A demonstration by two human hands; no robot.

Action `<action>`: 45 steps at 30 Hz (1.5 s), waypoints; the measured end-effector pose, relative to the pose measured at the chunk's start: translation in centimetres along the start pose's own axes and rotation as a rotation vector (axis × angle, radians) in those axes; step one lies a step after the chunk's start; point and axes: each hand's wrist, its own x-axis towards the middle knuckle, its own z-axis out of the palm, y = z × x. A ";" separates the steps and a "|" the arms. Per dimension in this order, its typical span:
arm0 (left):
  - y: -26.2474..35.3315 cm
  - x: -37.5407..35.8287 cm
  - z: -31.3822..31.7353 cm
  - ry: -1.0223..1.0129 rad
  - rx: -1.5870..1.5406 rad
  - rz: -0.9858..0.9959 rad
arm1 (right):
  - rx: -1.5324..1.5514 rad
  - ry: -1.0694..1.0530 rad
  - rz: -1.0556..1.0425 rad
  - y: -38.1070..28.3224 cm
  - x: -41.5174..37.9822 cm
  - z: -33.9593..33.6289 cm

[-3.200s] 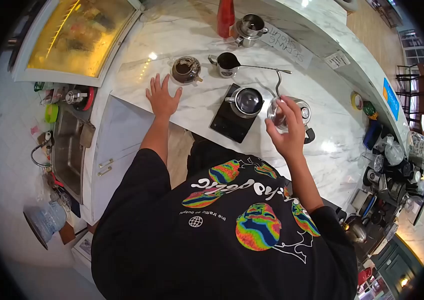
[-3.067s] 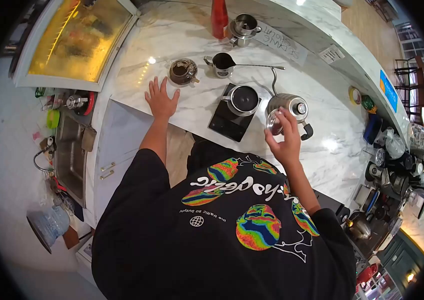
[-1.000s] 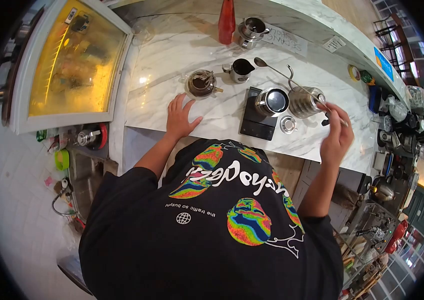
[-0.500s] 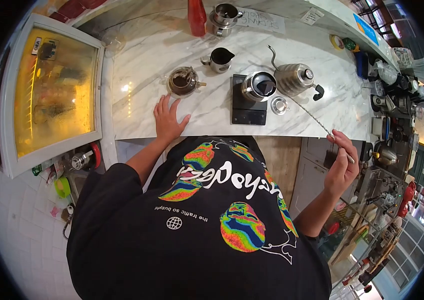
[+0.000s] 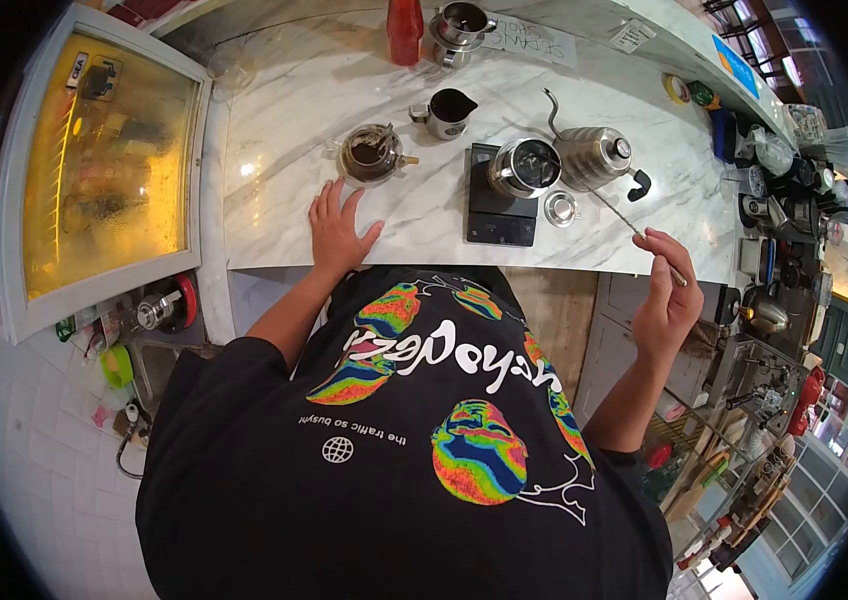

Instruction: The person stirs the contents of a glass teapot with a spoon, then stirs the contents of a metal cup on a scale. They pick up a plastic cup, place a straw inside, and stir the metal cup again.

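Observation:
My left hand (image 5: pixel 340 228) lies on the marble counter near its front edge, fingers spread, just below a glass server (image 5: pixel 371 155) with dark contents. My right hand (image 5: pixel 666 285) holds the end of a long twisted metal spoon (image 5: pixel 627 222), which points toward the steel gooseneck kettle (image 5: pixel 594 157). Left of the kettle, a steel cup with dark liquid (image 5: pixel 526 167) rests on a black scale (image 5: pixel 501 225). A small round metal piece (image 5: pixel 561 208) sits beside the scale. The steel pitcher (image 5: pixel 446 113) stands between the server and the cup.
A red bottle (image 5: pixel 405 33) and stacked steel cups (image 5: pixel 459 35) stand at the back by a handwritten paper (image 5: pixel 532 42). At left is a yellow-lit glass door (image 5: pixel 109 175). Cups and jars crowd the right side, with tape (image 5: pixel 677 89) at the counter's back right.
My right hand and the spoon have moved slightly left and up. My left hand stays on the counter. The whole view has shifted a little.

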 end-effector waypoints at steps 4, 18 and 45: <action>-0.1 0.0 0.2 0.010 -0.006 -0.003 | -0.016 -0.004 -0.017 0.2 -0.2 -0.6; 0.0 -0.1 -0.1 0.015 -0.015 0.001 | -0.046 0.012 -0.076 0.3 0.5 -0.2; -0.2 0.0 0.5 -0.004 0.018 -0.012 | -0.051 -0.024 -0.142 0.6 1.0 -0.3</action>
